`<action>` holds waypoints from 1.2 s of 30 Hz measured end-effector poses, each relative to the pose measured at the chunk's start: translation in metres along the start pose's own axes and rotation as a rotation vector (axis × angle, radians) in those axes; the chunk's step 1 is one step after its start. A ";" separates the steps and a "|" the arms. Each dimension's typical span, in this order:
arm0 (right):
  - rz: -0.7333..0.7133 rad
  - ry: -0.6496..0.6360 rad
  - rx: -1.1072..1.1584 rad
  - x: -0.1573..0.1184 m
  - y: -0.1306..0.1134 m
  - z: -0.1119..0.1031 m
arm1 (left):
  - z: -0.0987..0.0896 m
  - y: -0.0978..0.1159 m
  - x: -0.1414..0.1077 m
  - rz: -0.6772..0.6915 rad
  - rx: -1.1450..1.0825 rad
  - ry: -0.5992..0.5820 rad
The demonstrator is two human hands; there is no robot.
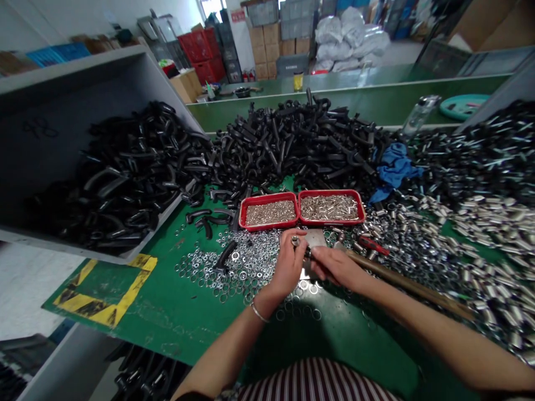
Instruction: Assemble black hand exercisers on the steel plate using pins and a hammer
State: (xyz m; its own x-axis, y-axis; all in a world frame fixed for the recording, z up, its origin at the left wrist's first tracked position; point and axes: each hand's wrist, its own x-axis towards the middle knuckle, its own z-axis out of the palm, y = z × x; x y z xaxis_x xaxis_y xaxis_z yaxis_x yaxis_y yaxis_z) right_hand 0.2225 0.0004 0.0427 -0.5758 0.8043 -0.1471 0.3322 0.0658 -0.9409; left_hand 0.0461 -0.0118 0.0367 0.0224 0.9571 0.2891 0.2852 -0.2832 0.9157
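Fingers of the left hand [287, 266] are closed in a pinch on a small metal piece [295, 241], and the fingers of the right hand [334, 266] are clenched around a thin dark piece [308, 252], so the two pieces are brought close together. Under the hands lies a flat metal plate [316, 238]. A long wooden stick [409, 284] lies beside the right forearm, and red-handled pliers [373, 245] are just beyond it.

On the green surface [190, 328], loose washers [234, 262] are spread left of the hands, with a few black curved bolts [204, 220] among and behind them. Two red trays [268, 209] [331, 206] stand side by side, touching, and both are filled with small metal parts. Big heaps remain around them: metal sleeves [480, 223] on the right and black curved bolts [292, 145] ahead, with more inside a grey bin [104, 178] on the left. Blue cloth [393, 170] lies between the heaps.

Farther away are stacked cardboard boxes [263, 44], red crates [196, 47] and white sacks [343, 44]. No brand or writing can be read; the sign near the boxes [238, 16] is too small.
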 end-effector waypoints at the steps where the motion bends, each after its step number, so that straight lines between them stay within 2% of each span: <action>1: 0.055 -0.120 0.073 -0.001 0.000 0.000 | 0.000 0.000 -0.001 0.031 0.016 -0.025; 2: 0.092 -0.181 0.104 -0.002 0.001 0.000 | 0.001 0.000 -0.001 0.055 0.033 -0.047; 3: 0.096 -0.162 0.079 -0.003 0.001 0.000 | 0.001 -0.001 -0.002 0.060 0.041 -0.054; 6: -0.001 0.102 -0.115 -0.005 0.000 0.001 | 0.001 -0.001 -0.003 -0.018 0.019 0.038; 7: -0.024 0.126 -0.137 -0.006 -0.001 0.001 | 0.000 -0.001 -0.003 -0.021 0.022 0.066; 11: 0.031 -0.153 -0.021 -0.006 -0.004 0.003 | -0.002 0.002 -0.004 0.110 0.110 -0.032; 12: 0.025 -0.131 -0.044 -0.006 -0.006 0.003 | -0.002 0.003 -0.005 0.105 0.110 -0.035; 15: -0.083 0.150 -0.220 -0.007 -0.011 0.004 | 0.000 0.005 -0.006 -0.008 0.059 0.088; 16: -0.110 0.183 -0.232 -0.007 -0.012 0.005 | 0.000 0.005 -0.007 -0.025 0.052 0.119; 17: -0.113 0.139 -0.188 -0.008 -0.013 0.006 | 0.000 0.005 -0.008 -0.013 0.059 0.122; 19: -0.071 -0.041 -0.031 -0.009 -0.014 0.008 | 0.000 0.005 -0.009 0.058 0.095 0.070; 20: -0.057 -0.075 0.004 -0.009 -0.015 0.009 | -0.001 0.005 -0.010 0.079 0.106 0.053; 21: -0.067 -0.042 -0.019 -0.009 -0.015 0.010 | -0.001 0.005 -0.010 0.074 0.103 0.056; 24: -0.138 0.211 -0.219 -0.010 -0.015 0.014 | -0.001 0.007 -0.011 -0.019 0.072 0.154; 25: -0.129 0.212 -0.213 -0.011 -0.015 0.015 | -0.002 0.008 -0.011 -0.032 0.072 0.171; 27: -0.040 0.064 -0.065 -0.013 -0.011 0.016 | -0.003 0.009 -0.008 -0.004 0.102 0.103; 29: 0.042 -0.066 0.013 -0.015 -0.007 0.016 | -0.004 0.006 -0.003 0.044 0.166 -0.048; 30: 0.054 -0.067 -0.043 -0.016 -0.004 0.014 | -0.003 0.003 0.001 0.058 0.210 -0.140; 34: 0.012 0.121 -0.487 -0.027 0.003 0.000 | 0.005 -0.015 0.017 0.096 0.448 -0.505; 36: -0.008 0.153 -0.538 -0.039 0.007 -0.013 | 0.011 -0.021 0.027 0.139 0.560 -0.584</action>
State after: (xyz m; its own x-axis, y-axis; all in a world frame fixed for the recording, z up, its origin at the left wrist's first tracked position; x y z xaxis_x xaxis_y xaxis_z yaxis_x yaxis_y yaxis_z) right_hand 0.2567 -0.0225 0.0462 -0.4779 0.8766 -0.0567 0.6858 0.3320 -0.6476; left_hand 0.0511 0.0208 0.0226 0.5437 0.8374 0.0565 0.6758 -0.4767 0.5622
